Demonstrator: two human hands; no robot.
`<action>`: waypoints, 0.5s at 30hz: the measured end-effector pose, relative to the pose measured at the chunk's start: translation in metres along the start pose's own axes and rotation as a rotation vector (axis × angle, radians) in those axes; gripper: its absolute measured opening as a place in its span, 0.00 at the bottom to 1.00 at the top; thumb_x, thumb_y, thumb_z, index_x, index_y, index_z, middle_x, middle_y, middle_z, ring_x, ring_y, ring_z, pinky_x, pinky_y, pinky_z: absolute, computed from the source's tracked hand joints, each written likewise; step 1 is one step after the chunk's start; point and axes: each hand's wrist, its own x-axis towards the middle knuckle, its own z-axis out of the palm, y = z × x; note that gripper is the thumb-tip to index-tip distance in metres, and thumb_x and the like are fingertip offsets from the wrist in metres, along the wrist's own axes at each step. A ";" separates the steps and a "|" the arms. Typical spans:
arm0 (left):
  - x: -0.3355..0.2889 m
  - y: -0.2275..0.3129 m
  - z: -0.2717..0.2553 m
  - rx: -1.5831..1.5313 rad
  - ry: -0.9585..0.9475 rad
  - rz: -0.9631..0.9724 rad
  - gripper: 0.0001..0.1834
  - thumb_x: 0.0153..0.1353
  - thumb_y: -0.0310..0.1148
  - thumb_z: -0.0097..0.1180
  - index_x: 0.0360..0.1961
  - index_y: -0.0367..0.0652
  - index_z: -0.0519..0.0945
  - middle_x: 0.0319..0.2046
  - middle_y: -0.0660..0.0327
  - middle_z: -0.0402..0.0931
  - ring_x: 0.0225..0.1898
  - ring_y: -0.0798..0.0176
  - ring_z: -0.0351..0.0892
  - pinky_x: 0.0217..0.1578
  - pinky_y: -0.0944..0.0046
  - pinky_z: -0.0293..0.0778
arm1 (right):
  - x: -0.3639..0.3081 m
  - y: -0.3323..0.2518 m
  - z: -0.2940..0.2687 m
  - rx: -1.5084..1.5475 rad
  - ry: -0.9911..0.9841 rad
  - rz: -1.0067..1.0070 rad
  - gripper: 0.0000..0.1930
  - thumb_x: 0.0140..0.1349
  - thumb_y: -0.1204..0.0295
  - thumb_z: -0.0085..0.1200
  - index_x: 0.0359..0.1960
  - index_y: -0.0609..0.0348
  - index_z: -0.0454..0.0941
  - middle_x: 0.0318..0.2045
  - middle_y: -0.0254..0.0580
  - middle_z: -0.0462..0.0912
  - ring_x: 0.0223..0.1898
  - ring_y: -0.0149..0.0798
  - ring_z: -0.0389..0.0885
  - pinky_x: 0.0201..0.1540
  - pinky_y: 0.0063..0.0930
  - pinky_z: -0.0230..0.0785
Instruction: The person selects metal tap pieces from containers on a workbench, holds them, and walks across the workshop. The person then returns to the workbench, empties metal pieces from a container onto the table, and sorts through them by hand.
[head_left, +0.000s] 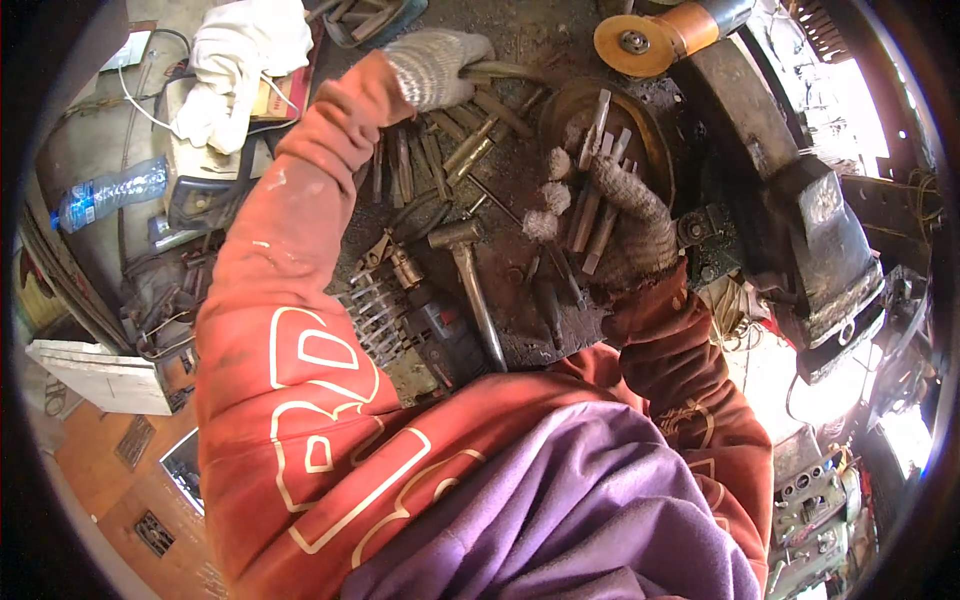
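My right hand (640, 215), in a grey knitted glove, is closed around several flat-ended metal bars (597, 120) that look like chisels. They point up and away over a round, rusty metal dish (660, 150). At the far left of the bench, my left hand (437, 68), also gloved, grips the end of a dark metal bar (510, 70); its fingertips are partly hidden. Below it lies a pile of loose metal bars (430, 160). Between my arms a hammer (470, 270) rests on the dark bench, with a smaller hammer (478, 150) farther off.
An angle grinder (680, 38) with an orange disc lies at the far right, beside a large bench vise (815, 220). A power tool (440, 325) and a row of bits (378, 315) sit near my left arm. Farther left are a white cloth (240, 50) and a plastic bottle (115, 192).
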 end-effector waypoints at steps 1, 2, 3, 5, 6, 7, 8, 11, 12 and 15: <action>-0.009 0.008 -0.011 -0.063 -0.121 -0.156 0.24 0.56 0.35 0.65 0.55 0.42 0.77 0.44 0.50 0.82 0.46 0.46 0.82 0.49 0.52 0.78 | -0.003 0.000 0.001 0.001 0.010 0.019 0.22 0.67 0.66 0.56 0.62 0.54 0.71 0.48 0.44 0.81 0.43 0.43 0.82 0.48 0.50 0.76; -0.016 0.016 -0.016 -0.161 -0.073 -0.269 0.21 0.55 0.36 0.67 0.50 0.41 0.80 0.34 0.55 0.82 0.37 0.50 0.82 0.42 0.50 0.78 | -0.003 -0.002 0.000 -0.001 0.022 0.030 0.22 0.67 0.66 0.56 0.61 0.54 0.71 0.47 0.44 0.81 0.43 0.43 0.82 0.48 0.51 0.77; -0.027 0.017 -0.014 -0.153 -0.064 -0.263 0.21 0.55 0.36 0.67 0.50 0.41 0.80 0.34 0.55 0.82 0.37 0.50 0.82 0.42 0.50 0.78 | -0.007 -0.002 0.000 -0.007 0.011 0.023 0.22 0.67 0.66 0.56 0.61 0.54 0.71 0.47 0.44 0.81 0.43 0.43 0.82 0.48 0.51 0.77; -0.054 0.021 -0.019 -0.435 0.141 -0.207 0.21 0.53 0.36 0.70 0.47 0.41 0.81 0.31 0.58 0.81 0.34 0.57 0.82 0.35 0.53 0.79 | -0.010 -0.002 -0.001 -0.224 0.145 -0.035 0.23 0.64 0.67 0.59 0.59 0.57 0.72 0.45 0.45 0.81 0.42 0.44 0.82 0.47 0.50 0.78; -0.063 0.029 -0.028 -0.525 0.098 -0.314 0.22 0.53 0.36 0.71 0.47 0.41 0.81 0.31 0.59 0.82 0.33 0.60 0.82 0.33 0.55 0.79 | -0.010 -0.002 -0.008 -0.401 0.129 -0.113 0.23 0.63 0.67 0.60 0.58 0.59 0.72 0.44 0.46 0.81 0.42 0.45 0.82 0.46 0.49 0.79; -0.074 0.041 -0.038 -0.619 0.053 -0.423 0.22 0.52 0.35 0.73 0.47 0.40 0.81 0.31 0.59 0.82 0.32 0.62 0.82 0.31 0.57 0.79 | -0.009 -0.001 -0.017 -0.579 0.128 -0.192 0.22 0.62 0.68 0.60 0.56 0.61 0.73 0.43 0.47 0.82 0.41 0.46 0.83 0.45 0.47 0.80; -0.092 0.047 -0.028 -1.227 0.132 -0.413 0.22 0.53 0.35 0.73 0.46 0.37 0.81 0.31 0.58 0.83 0.29 0.66 0.82 0.25 0.63 0.78 | -0.013 0.000 0.000 -0.499 0.153 -0.141 0.21 0.61 0.68 0.60 0.54 0.62 0.73 0.42 0.47 0.82 0.39 0.46 0.84 0.43 0.45 0.81; -0.115 0.095 -0.041 -1.718 0.231 -0.332 0.25 0.56 0.34 0.68 0.52 0.32 0.78 0.33 0.57 0.83 0.28 0.68 0.82 0.21 0.69 0.75 | -0.022 0.001 0.020 -0.444 0.151 -0.064 0.19 0.60 0.69 0.61 0.51 0.62 0.74 0.41 0.47 0.83 0.36 0.46 0.85 0.39 0.43 0.82; -0.124 0.101 -0.039 -1.818 0.154 -0.319 0.29 0.57 0.36 0.66 0.56 0.31 0.74 0.33 0.56 0.81 0.28 0.65 0.82 0.22 0.68 0.76 | -0.024 0.003 0.023 -0.469 0.129 -0.036 0.18 0.59 0.70 0.61 0.49 0.62 0.74 0.41 0.47 0.83 0.34 0.46 0.86 0.37 0.42 0.83; -0.134 0.133 -0.041 -2.133 0.014 -0.255 0.34 0.56 0.33 0.65 0.61 0.28 0.69 0.30 0.54 0.80 0.27 0.60 0.81 0.21 0.66 0.78 | -0.034 0.013 0.023 -0.462 0.056 -0.099 0.16 0.58 0.69 0.62 0.46 0.61 0.75 0.39 0.47 0.84 0.32 0.44 0.86 0.34 0.39 0.82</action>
